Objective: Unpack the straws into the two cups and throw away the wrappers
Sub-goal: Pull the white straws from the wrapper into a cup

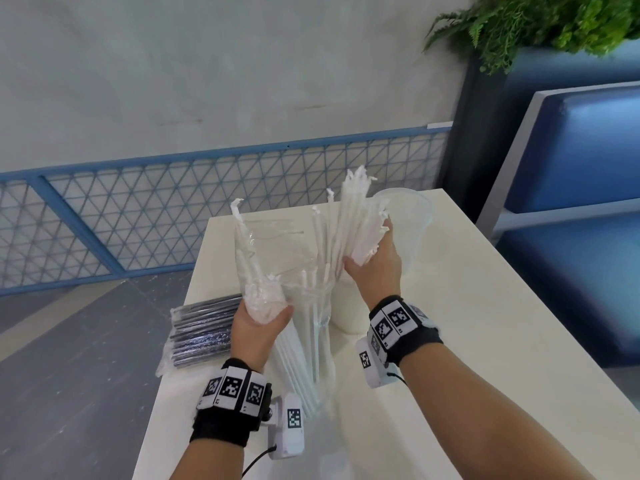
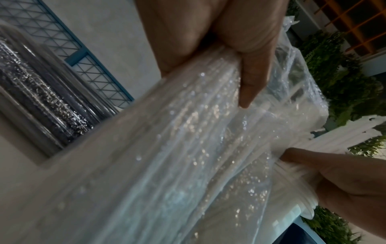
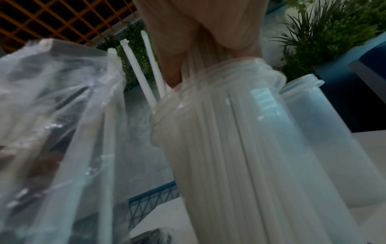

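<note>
- Straws (image 1: 360, 223) are bunched in our right hand (image 1: 375, 263), its grip curled round them above the near cup (image 3: 229, 148); a sideways tug could tip it.
- Our left hand (image 1: 258, 323) clutches the clear wrapper (image 1: 263, 271) beside that cup, with a few straws inside; they may spill onto the surface (image 1: 485, 341).
- Empty cup (image 1: 412, 220) stands just behind.

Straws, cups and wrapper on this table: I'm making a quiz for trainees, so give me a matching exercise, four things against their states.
Things:
1 white straws
2 black straws
3 far cup
4 clear wrapper

States:
A lying packed on the table
B gripped by the left hand
C gripped by the right hand
D standing empty

Pairs: 1-C, 2-A, 3-D, 4-B
</note>
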{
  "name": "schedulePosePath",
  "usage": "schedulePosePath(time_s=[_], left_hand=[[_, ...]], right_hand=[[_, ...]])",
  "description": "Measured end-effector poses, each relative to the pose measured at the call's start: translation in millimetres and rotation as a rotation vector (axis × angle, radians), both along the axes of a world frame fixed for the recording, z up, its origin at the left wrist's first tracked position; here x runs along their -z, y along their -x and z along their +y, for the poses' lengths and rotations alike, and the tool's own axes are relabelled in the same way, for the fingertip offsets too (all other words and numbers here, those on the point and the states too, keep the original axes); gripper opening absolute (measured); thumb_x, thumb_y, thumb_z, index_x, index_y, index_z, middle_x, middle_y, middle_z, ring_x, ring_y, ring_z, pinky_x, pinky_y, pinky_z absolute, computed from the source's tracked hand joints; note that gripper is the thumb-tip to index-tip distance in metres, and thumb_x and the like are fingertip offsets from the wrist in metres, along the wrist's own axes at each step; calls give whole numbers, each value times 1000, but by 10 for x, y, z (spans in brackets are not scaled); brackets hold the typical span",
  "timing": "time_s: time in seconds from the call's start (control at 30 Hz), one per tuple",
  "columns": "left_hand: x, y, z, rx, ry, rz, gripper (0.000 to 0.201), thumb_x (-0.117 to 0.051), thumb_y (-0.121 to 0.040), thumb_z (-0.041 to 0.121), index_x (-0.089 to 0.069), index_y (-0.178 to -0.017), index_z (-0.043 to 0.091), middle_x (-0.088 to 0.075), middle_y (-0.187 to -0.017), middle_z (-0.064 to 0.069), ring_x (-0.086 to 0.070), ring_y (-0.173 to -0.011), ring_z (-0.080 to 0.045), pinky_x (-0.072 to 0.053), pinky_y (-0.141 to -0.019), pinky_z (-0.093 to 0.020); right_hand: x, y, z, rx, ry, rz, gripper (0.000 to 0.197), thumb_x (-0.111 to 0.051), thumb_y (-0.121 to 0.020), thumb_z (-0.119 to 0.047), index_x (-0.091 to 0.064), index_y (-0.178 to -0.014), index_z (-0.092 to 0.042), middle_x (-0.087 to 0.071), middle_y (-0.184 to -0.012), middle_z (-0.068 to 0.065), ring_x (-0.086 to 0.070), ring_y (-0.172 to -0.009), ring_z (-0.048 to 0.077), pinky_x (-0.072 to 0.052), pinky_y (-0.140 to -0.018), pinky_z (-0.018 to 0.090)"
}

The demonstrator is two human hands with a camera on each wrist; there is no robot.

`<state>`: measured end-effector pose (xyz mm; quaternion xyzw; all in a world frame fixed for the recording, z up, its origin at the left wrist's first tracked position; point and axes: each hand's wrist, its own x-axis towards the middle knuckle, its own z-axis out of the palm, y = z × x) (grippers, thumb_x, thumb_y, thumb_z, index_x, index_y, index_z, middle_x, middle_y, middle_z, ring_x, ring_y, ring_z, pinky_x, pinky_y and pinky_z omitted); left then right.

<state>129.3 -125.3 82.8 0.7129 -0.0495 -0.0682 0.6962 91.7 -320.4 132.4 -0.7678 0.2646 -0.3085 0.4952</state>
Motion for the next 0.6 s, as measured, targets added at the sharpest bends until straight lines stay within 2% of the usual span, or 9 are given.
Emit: schedulePosePath(time_s=[0.07, 0.13, 0.23, 0.33, 0.43, 0.47, 0.53, 0.6], left_hand=[[0, -5, 3, 1, 8, 11, 44, -84, -65, 10, -60, -100, 23, -68, -105, -7, -64, -101, -23, -50, -94, -45], [-11, -4, 6, 11, 18, 21, 50, -85, -61, 16, -61, -105, 18, -68, -106, -8, -65, -101, -22, -50, -94, -45], [-12, 3, 10, 15, 35, 21, 58, -86, -57, 22, -61, -109, 14, -69, -107, -8, -65, -102, -22, -50, -94, -42], [-7, 6, -3, 13, 30, 22, 75, -84, -46, 38, -61, -112, 11, -69, -106, -8, -65, -102, -22, -51, -92, -42], [2, 9, -6, 0, 13, 25, 77, -84, -43, 39, -61, -112, 11, -69, -106, -7, -65, -101, -21, -52, -92, -41], [3, 10, -4, -2, 14, 26, 76, -85, -44, 37, -61, -112, 11, -69, -106, -7, -65, -101, -21, -52, -91, -40], [5, 10, 3, 0, 19, 33, 74, -86, -47, 31, -60, -113, 9, -69, -107, -9, -65, -102, -22, -51, -92, -40], [6, 12, 12, 4, 26, 44, 75, -86, -48, 30, -60, -115, 8, -68, -109, -9, -65, -103, -22, -51, -93, -41]], right_hand=[[-2, -2, -34, -1, 16, 6, 80, -69, -76, -10, -27, -144, -20, -62, -116, 11, -58, -105, 28, -48, -94, 37], [-80, 3, -48, -30, 51, -28, 65, -64, -79, -8, -37, -137, -15, -62, -113, 10, -58, -100, 26, -49, -92, 43], [-273, -26, -64, -91, 140, -96, 55, -62, -79, -4, -45, -130, -14, -63, -111, 9, -58, -97, 22, -48, -89, 34], [-356, -54, -87, -90, 203, -78, 53, -66, -76, -5, -48, -127, -8, -57, -114, 11, -54, -98, 22, -45, -89, 31], [-298, -12, -112, -100, 187, -58, 68, -76, -71, -11, -44, -131, -14, -41, -129, 10, -41, -108, 13, -32, -95, 14], [-285, 8, -115, -91, 169, -70, 74, -78, -69, -14, -41, -134, -16, -37, -133, 9, -38, -112, 12, -28, -96, 12], [-279, 60, -92, 11, 216, -140, 79, -80, -69, -24, -39, -135, -15, -33, -137, 11, -35, -123, 15, -26, -104, 17], [-313, 149, -2, 123, 341, -312, 63, -75, -74, -27, -46, -128, -11, -40, -131, 11, -39, -121, 17, -29, -106, 19]])
